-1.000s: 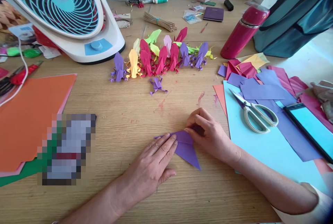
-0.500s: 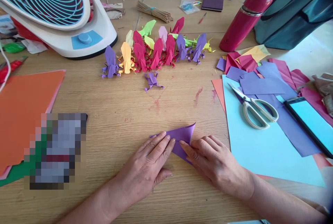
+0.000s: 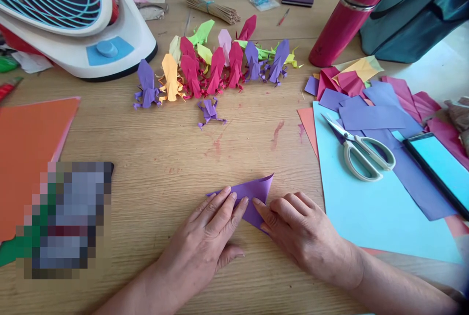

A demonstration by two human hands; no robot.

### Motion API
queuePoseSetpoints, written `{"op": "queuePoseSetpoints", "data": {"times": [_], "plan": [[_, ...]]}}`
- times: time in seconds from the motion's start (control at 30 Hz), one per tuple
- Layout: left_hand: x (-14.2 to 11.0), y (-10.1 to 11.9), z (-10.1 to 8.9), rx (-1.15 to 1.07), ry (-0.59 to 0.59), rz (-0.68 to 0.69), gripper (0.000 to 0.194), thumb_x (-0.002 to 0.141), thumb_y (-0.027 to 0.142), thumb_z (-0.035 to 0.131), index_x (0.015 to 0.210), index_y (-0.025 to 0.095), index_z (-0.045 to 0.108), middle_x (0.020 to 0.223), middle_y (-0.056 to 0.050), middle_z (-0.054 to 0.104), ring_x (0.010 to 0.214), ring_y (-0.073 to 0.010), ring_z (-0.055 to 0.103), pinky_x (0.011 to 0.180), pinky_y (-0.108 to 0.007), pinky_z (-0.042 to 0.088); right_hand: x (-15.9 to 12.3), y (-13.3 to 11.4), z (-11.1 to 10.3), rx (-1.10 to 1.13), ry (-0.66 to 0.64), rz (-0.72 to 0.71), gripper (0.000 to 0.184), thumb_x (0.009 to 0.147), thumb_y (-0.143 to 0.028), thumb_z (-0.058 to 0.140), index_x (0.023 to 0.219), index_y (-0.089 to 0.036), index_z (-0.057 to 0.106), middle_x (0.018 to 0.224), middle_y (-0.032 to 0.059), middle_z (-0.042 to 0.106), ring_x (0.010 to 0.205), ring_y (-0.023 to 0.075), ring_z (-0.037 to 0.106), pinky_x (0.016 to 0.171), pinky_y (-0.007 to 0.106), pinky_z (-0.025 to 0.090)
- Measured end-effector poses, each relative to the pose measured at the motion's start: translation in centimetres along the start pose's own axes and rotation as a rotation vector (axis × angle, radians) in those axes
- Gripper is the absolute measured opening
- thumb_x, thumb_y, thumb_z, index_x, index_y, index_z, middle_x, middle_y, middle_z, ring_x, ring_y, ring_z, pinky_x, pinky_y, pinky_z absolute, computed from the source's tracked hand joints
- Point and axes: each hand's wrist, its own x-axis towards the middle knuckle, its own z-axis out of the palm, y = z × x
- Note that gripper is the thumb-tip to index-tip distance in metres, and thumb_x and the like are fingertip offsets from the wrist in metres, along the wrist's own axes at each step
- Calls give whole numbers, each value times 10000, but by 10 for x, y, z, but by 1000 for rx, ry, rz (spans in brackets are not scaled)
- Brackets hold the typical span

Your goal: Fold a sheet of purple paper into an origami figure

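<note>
A folded piece of purple paper (image 3: 254,189) lies on the wooden table in front of me, its upper right corner curling up. My left hand (image 3: 214,227) rests flat over its left part, fingers stretched out and pressing it down, thumb apart on the wood. On the right part, my right hand (image 3: 304,234) presses with the index fingertip, the thumb near the lower edge and the other fingers curled in. The hands hide both ends of the paper. Beyond them sits a small purple paper frog (image 3: 209,112), in front of several colourful folded paper figures (image 3: 190,73).
At right, scissors (image 3: 361,146) lie on light blue paper (image 3: 351,212) beside purple scraps (image 3: 373,117) and a phone (image 3: 439,171). A red flask (image 3: 346,24) stands behind. A fan (image 3: 106,53) and orange paper (image 3: 32,158) are at left, near a blurred-out object (image 3: 69,222).
The view has shifted slightly, so the background things sit a little differently in the frame. Both hands stay on the purple paper in nearly the same pose.
</note>
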Motion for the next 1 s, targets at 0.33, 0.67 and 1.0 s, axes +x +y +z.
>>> {"op": "queuePoseSetpoints", "data": {"times": [0.33, 0.67, 1.0], "plan": [[5, 6, 1, 33, 43, -46, 574, 971, 528, 431, 1363, 125, 549, 1335, -138, 607, 1266, -286, 547, 1036, -399, 464, 3, -2, -1, -28, 26, 1, 286, 964, -184, 532, 1209, -80, 635, 811, 75, 593, 691, 199, 500, 601, 369, 422], [9, 10, -1, 36, 13, -83, 643, 943, 612, 382, 1387, 175, 542, 1284, -135, 629, 1239, -295, 558, 1036, -412, 453, -1, 1, -2, 7, 48, -12, 253, 968, -144, 496, 1145, -59, 656, 792, 79, 582, 675, 193, 483, 598, 363, 406], [6, 9, 0, 17, -5, -82, 596, 970, 544, 411, 1421, 162, 491, 1333, -149, 577, 1271, -291, 514, 1048, -441, 447, -4, 1, -1, -32, 78, -16, 267, 979, -140, 466, 1142, -40, 652, 793, 79, 566, 672, 185, 456, 598, 344, 371]]}}
